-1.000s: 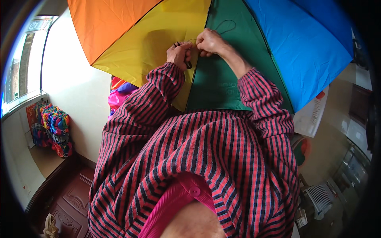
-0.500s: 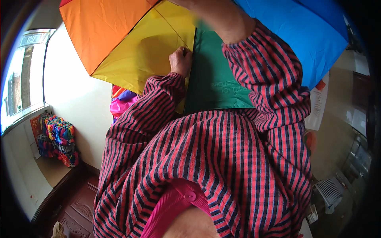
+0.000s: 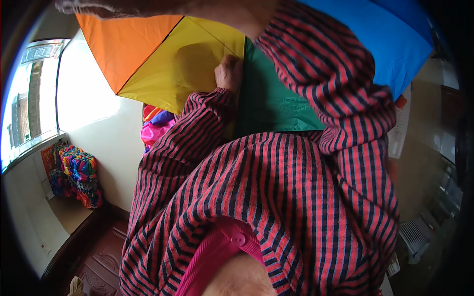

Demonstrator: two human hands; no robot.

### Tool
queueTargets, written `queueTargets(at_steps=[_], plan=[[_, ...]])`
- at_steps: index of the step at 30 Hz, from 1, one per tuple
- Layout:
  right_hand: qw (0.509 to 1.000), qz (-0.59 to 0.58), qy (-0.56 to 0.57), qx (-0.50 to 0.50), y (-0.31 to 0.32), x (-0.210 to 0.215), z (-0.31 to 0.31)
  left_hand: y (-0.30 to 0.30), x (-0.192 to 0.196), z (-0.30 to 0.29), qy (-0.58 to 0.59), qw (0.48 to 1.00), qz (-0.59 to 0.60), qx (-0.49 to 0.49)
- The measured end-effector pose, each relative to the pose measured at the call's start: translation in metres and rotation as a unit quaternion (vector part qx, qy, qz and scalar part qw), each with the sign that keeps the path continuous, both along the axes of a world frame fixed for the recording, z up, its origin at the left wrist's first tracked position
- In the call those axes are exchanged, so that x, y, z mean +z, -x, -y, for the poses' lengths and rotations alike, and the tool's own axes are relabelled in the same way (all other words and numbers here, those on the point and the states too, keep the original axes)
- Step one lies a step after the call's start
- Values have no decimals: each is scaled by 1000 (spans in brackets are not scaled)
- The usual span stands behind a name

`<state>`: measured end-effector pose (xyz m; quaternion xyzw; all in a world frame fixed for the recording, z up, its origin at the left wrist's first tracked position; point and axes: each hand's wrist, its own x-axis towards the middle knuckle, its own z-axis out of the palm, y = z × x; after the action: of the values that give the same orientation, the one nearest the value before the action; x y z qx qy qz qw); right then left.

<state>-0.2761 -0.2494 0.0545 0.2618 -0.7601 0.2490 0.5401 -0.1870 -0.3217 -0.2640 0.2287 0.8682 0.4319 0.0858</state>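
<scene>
An open umbrella (image 3: 163, 64) with orange, yellow, green and blue panels fills the upper part of the head view. My left hand (image 3: 228, 73) is curled on the seam between the yellow panel and the green panel (image 3: 276, 106), fingers closed on the cloth there. My right arm, in a red and black striped sleeve (image 3: 326, 74), is raised across the canopy. Its bare forearm runs along the top edge toward the left. My right hand (image 3: 74, 6) is only a blur at that edge, and its grip is hidden.
A heap of multicoloured folded umbrellas (image 3: 76, 172) lies on a ledge below a window (image 3: 29, 108) at the left. Pink and purple cloth (image 3: 158, 129) hangs by the white wall. Dark wooden furniture (image 3: 98, 256) is at the lower left, a white grille (image 3: 414, 238) at the right.
My right hand left the seam beside the left hand and swung up and left, out over the top edge. The left hand stayed on the seam. The view tilted lower.
</scene>
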Motion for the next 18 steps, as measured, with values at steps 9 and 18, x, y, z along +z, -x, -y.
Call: queueTargets(at_steps=[9,18], plan=[[964,32,-100,243,45,0,32,5,-65,7,-62,996,-67,-4],[913,142,-64,377,29,10,51,17,13,-2,105,959,260,29]])
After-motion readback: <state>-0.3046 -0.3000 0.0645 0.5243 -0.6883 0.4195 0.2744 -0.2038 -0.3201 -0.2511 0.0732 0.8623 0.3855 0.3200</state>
